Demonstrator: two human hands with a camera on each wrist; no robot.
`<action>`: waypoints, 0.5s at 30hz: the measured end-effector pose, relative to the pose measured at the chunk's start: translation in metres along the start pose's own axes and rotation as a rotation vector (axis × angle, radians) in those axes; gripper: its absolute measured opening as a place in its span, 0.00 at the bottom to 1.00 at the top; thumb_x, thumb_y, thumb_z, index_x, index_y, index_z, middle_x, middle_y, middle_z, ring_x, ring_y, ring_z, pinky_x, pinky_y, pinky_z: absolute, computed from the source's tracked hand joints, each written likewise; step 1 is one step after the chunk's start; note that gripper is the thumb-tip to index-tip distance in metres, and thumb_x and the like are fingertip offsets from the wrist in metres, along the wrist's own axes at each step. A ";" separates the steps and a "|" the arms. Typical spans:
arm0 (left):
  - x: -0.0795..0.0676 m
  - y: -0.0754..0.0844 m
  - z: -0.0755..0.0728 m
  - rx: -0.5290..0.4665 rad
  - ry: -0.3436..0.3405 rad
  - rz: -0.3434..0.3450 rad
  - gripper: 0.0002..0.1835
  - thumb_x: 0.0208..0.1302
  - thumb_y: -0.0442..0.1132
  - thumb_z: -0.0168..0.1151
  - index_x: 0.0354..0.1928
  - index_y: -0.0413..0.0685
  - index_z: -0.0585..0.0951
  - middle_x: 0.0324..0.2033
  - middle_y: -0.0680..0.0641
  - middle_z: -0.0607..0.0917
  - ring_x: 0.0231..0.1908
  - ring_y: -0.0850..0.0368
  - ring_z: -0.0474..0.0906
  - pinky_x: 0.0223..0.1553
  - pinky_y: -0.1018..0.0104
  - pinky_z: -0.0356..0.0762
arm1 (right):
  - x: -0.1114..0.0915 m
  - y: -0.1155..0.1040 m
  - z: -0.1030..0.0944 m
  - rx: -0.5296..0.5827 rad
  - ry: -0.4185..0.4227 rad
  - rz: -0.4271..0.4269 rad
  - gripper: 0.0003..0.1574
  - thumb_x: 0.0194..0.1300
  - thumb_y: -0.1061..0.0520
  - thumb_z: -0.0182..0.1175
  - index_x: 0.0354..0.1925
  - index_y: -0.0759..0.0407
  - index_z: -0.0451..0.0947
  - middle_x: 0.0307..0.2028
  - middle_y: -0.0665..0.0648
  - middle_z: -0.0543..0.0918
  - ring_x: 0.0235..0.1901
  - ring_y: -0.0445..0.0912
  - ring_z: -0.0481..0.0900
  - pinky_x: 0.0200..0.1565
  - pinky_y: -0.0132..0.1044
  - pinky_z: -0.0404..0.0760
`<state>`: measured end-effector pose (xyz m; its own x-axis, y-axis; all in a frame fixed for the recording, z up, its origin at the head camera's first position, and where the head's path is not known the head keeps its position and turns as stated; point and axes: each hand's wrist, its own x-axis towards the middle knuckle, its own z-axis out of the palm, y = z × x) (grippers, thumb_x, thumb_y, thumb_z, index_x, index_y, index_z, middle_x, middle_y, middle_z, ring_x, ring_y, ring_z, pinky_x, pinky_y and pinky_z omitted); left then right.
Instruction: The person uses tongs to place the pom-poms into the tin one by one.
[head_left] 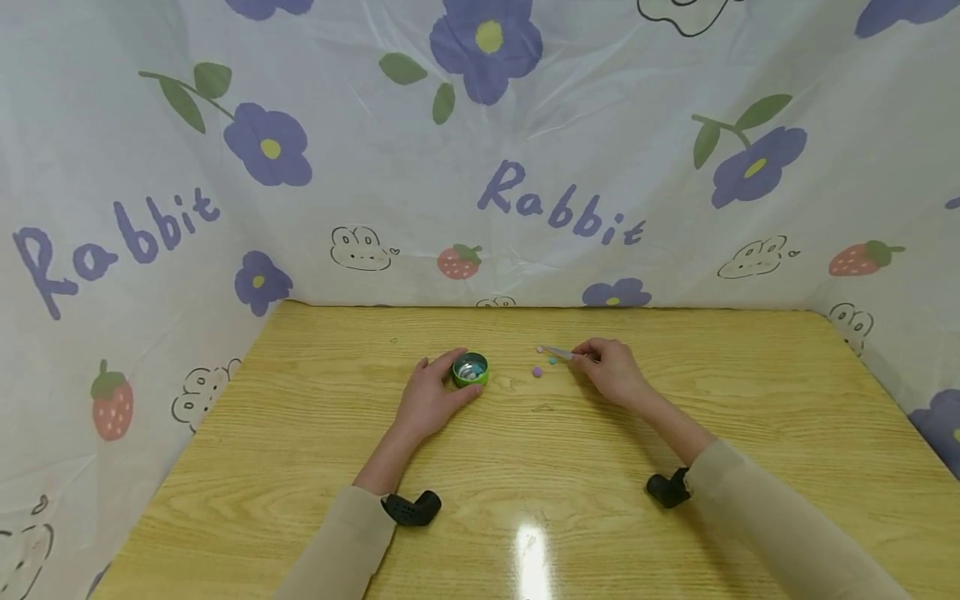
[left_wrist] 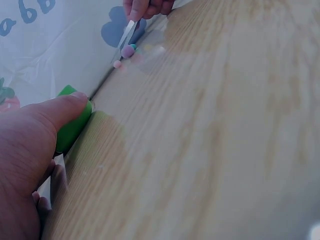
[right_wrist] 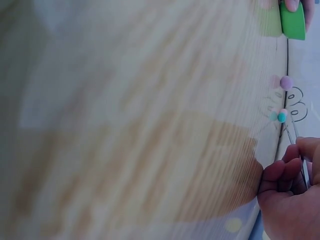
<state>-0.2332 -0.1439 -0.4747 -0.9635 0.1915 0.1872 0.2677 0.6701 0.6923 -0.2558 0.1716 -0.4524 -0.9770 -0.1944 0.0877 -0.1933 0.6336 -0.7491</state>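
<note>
My left hand [head_left: 432,398] grips a small round green bowl [head_left: 461,385] with a shiny inside, thumb on its near side and fingers on its far side. In my right hand [head_left: 613,374] I pinch metal tweezers [head_left: 558,352], their tips pointing left. At the tips lies a small pink ball [head_left: 539,349]. A teal ball [head_left: 552,361] and a larger purple ball [head_left: 537,372] lie on the table close by. The left wrist view shows the purple ball [left_wrist: 128,51] in front of the tweezers [left_wrist: 128,36]. Whether the tips squeeze the pink ball cannot be told.
The wooden table [head_left: 480,467] ends at a white cloth [head_left: 405,192] printed with flowers, rabbits and strawberries, hanging behind it and along the sides. Black wrist devices sit at the left cuff [head_left: 412,507] and the right cuff [head_left: 667,488].
</note>
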 end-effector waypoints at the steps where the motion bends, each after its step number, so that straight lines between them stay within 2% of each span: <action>1: 0.000 0.000 0.000 0.001 -0.001 -0.001 0.37 0.64 0.50 0.75 0.71 0.46 0.75 0.62 0.40 0.82 0.64 0.39 0.75 0.77 0.43 0.49 | 0.000 0.000 0.000 0.002 -0.002 -0.001 0.13 0.76 0.63 0.57 0.51 0.72 0.82 0.39 0.64 0.86 0.28 0.46 0.74 0.27 0.35 0.72; 15: 0.000 0.000 0.000 -0.005 -0.001 -0.011 0.36 0.64 0.50 0.74 0.71 0.47 0.75 0.62 0.41 0.82 0.64 0.40 0.75 0.77 0.45 0.48 | -0.002 0.000 0.001 0.006 -0.004 0.000 0.12 0.75 0.64 0.59 0.50 0.72 0.82 0.36 0.62 0.86 0.27 0.46 0.73 0.27 0.34 0.71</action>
<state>-0.2329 -0.1439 -0.4747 -0.9663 0.1852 0.1790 0.2574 0.6687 0.6975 -0.2542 0.1713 -0.4526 -0.9767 -0.1973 0.0849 -0.1926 0.6294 -0.7529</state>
